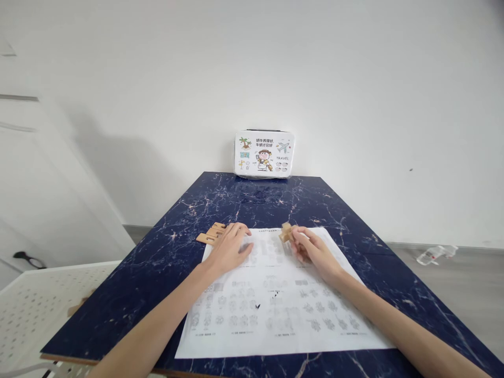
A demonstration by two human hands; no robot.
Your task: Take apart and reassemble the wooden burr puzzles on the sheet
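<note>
A white instruction sheet (275,310) printed with small puzzle diagrams lies on the dark blue marbled table (157,273). My left hand (230,248) rests flat on the sheet's upper left corner, fingers stretched out, right beside flat notched wooden pieces (211,233) lying at the sheet's edge. My right hand (311,249) is curled at the sheet's top, its fingers closed on a small wooden interlocking puzzle block (286,232) that sticks out to the left of the fingertips.
A white illustrated box (264,154) marked TRAVEL stands against the wall at the table's far edge. A white perforated surface (43,299) sits low on the left. A clear plastic bottle (435,254) lies on the floor at right.
</note>
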